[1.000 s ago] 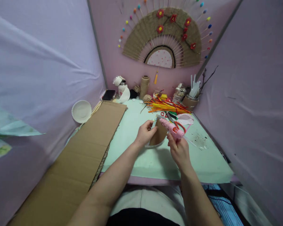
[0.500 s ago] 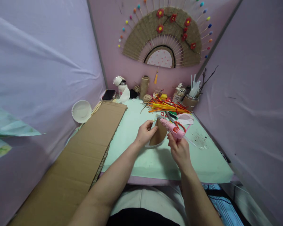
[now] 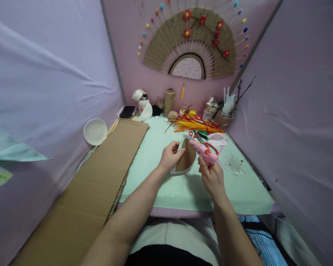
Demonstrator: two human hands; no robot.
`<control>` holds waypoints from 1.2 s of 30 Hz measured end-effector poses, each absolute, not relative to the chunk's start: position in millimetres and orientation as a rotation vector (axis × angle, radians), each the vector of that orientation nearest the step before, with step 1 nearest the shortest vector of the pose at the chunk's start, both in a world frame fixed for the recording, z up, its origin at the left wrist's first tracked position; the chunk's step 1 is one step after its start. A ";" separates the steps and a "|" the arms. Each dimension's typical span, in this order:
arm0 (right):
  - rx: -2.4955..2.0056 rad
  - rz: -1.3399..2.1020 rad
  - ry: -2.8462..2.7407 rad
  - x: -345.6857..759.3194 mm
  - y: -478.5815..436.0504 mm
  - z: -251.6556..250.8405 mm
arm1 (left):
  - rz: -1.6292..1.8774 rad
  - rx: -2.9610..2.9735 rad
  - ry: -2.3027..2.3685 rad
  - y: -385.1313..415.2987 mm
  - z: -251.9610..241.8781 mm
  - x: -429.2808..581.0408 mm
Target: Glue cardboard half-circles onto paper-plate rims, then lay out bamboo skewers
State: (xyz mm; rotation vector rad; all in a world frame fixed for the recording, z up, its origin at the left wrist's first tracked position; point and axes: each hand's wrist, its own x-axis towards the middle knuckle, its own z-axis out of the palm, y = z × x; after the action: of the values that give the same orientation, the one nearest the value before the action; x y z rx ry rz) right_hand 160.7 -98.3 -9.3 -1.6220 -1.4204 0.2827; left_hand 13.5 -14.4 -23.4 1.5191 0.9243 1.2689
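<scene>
Danger close in: should the right hand twitch toward nine o'clock, the pink glue gun could, I'd judge, smear hot glue on the left hand; the right, at four o'clock of the half-round cardboard piece, has its fingers closed round the gun's handle; the left, at nine, pinches the piece's pale edge; the piece sits over the mint table, mid-view, nozzle near its upper edge, contact unclear; beyond, at one o'clock, orange and yellow strips.
</scene>
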 end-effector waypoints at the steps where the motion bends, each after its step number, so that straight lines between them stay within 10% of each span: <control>1: -1.624 0.281 -1.420 160.9 -98.3 -9.4 | 1.271 1.521 0.923 -14.4 -23.5 13.6; 36: -1.709 0.241 -1.443 171.6 -101.4 -9.7 | 1.292 1.480 0.951 -10.0 -29.1 13.5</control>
State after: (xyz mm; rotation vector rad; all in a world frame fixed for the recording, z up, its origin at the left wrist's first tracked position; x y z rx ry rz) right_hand 171.6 -101.4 -9.7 -1.7095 -1.4431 0.2414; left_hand 13.5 -10.0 -29.1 1.4797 0.9513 1.2925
